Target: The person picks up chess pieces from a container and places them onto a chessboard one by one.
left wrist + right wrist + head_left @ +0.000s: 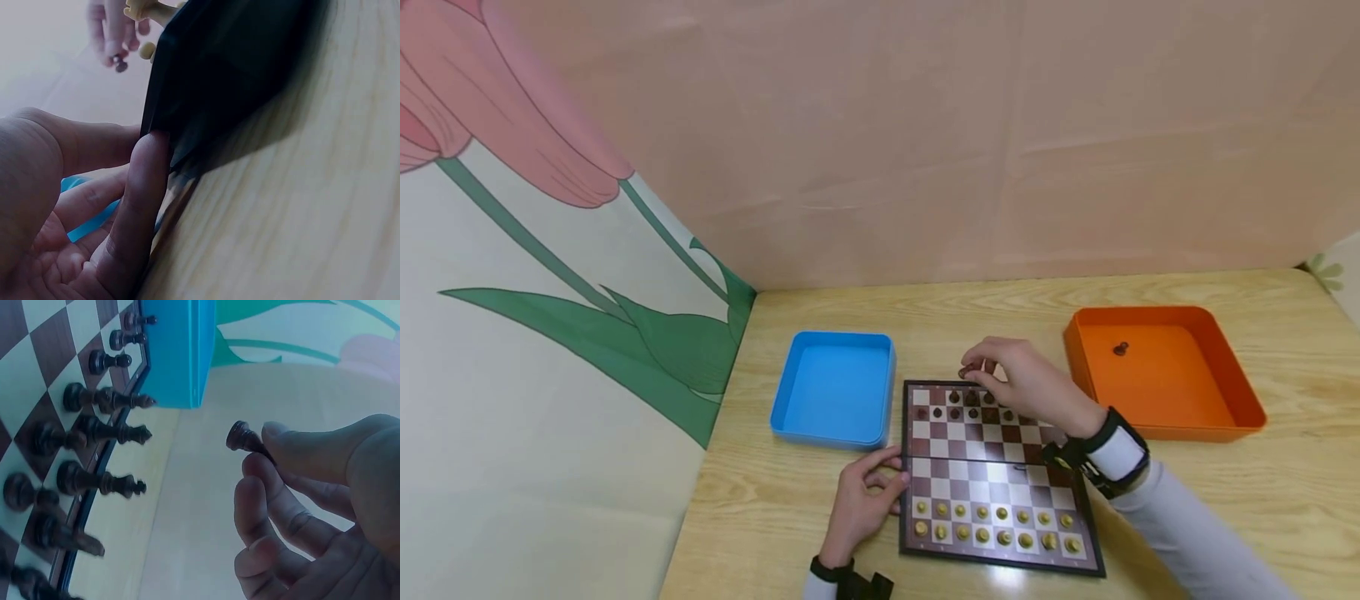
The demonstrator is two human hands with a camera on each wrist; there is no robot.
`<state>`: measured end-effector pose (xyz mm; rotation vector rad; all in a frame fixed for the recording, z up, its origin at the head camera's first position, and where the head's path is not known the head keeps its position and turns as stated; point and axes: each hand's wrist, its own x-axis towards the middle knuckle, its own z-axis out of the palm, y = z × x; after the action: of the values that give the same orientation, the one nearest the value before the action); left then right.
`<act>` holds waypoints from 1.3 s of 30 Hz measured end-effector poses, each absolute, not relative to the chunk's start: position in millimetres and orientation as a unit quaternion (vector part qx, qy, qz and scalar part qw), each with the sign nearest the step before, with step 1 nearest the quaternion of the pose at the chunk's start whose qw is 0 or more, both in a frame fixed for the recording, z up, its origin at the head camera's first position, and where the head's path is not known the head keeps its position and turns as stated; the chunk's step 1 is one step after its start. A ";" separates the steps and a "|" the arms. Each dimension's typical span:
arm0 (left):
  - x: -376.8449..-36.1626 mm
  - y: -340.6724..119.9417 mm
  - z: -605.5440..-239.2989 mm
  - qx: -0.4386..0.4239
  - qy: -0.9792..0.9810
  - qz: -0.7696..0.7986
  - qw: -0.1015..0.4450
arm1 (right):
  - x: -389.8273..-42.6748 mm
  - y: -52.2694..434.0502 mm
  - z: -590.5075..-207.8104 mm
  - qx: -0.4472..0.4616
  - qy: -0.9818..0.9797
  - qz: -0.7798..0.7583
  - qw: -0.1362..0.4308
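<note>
Between thumb and fingertips, my right hand pinches a small dark chess piece, just beyond the board's far edge. Its round base points away from the hand in the right wrist view; the fingers hide its top. My left hand grips the left edge of the folding chessboard near the centre seam, as the left wrist view shows up close. Dark chess pieces stand in two rows on the far side, some hidden by my right hand. Pale gold chess pieces fill two rows on the near side.
A blue tray stands left of the board's far corner. At the right is an orange tray with a dark chess piece lying inside. Behind the wooden table rises a pink wall covering.
</note>
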<state>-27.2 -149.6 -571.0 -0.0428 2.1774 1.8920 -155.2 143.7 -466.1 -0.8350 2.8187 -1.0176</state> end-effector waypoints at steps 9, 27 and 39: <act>-26.7 -149.4 -570.2 -0.015 0.744 0.656 0.130 | -159.6 126.8 -471.5 -0.269 0.900 -0.340 0.045; -27.0 -149.9 -569.1 -0.011 0.748 0.651 0.126 | -170.0 100.4 -490.9 -0.300 0.902 -0.304 0.058; -28.4 -150.2 -567.3 -0.021 0.747 0.650 0.137 | -169.1 89.8 -503.0 -0.308 0.912 -0.266 0.058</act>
<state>-28.4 -150.2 -567.3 -0.0610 2.1619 1.8809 -169.1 89.8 -503.0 -0.9330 2.7626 -0.8054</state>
